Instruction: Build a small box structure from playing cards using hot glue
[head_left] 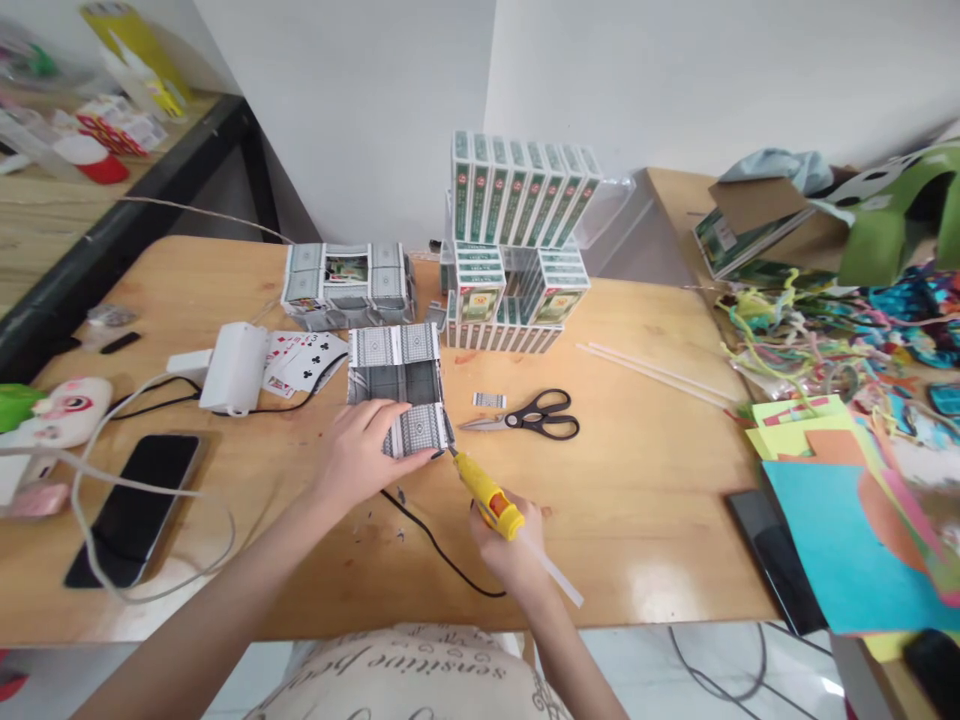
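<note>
A box-like structure built from grey-backed playing cards (397, 345) stands in the middle of the table, with an opening in its top. My left hand (364, 440) is closed on its near left side, thumb along the front edge. My right hand (514, 545) is wrapped round a yellow hot glue gun (484, 490), a clear glue stick jutting from its back. The gun's nozzle meets or nearly meets the structure's near right corner. Scissors (536, 416) with black handles lie to the right, beside a small cut piece of card (489, 400).
Behind stand a second card structure (347, 277) and stacked card boxes (517, 240). Loose playing cards (306, 360), a white adapter (234, 368) and a phone (135, 510) lie left. Glue sticks (656, 375) and coloured paper (832, 540) lie right. A black cord (442, 545) crosses the front.
</note>
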